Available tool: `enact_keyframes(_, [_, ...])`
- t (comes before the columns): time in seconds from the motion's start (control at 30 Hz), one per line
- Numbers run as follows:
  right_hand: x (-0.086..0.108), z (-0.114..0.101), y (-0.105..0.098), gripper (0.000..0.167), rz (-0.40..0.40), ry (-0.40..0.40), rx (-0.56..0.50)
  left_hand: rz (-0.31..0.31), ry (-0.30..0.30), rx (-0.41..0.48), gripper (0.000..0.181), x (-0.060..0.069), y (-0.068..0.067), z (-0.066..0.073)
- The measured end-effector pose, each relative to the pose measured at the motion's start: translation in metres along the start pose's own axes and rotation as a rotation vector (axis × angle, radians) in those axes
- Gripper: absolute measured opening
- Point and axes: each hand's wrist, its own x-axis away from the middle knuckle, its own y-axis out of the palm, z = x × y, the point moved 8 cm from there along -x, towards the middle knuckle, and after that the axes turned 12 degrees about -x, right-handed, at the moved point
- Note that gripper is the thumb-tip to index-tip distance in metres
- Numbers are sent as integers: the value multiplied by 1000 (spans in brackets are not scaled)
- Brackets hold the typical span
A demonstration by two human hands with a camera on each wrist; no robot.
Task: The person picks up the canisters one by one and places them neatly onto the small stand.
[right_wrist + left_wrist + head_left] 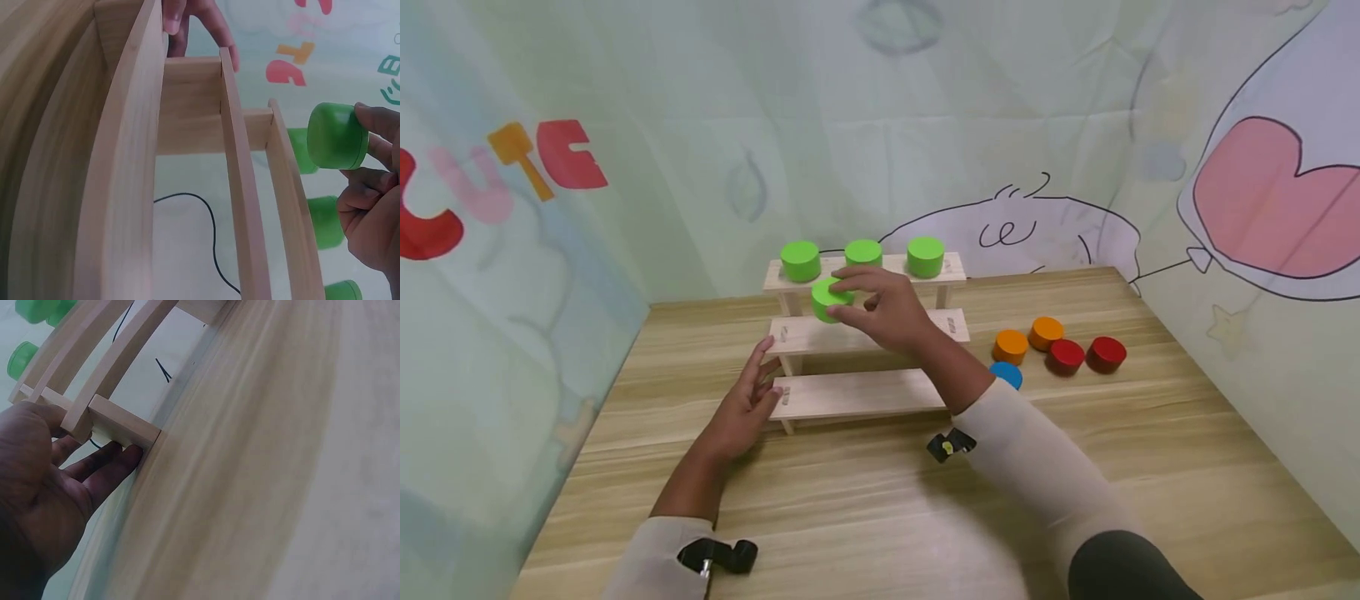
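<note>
A three-tier wooden stand (857, 393) stands on the table. My left hand (747, 412) holds its left end, the thumb on the lowest shelf and the fingers against the end support (122, 422). My right hand (891, 308) pinches a green cylinder block (827, 302) between thumb and fingers, in front of the top shelf and above the middle one. In the right wrist view this green block (334, 136) is tilted and apart from the stand. On the top shelf sit a left green block (801, 262), a middle one (863, 252) partly behind my right hand, and a right one (925, 257).
Right of the stand, on the wooden table (1157, 450), lie orange blocks (1011, 347), red blocks (1106, 355) and a blue block (1007, 375) partly hidden by my right arm. A printed cloth backdrop (715, 167) closes off the back and sides.
</note>
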Motion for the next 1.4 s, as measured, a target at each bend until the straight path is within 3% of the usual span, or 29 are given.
enact_keyframes(0.33, [-9,20,31,33,-38,38,-1,2,12,9,78,-1,1,1])
enact_keyframes(0.63, [-11,34,50,35,-64,-32,19,8,13,10,78,-1,1,0])
enact_keyframes(1.4, [-8,44,55,58,-46,30,-7,3,-5,10,78,0,1,0])
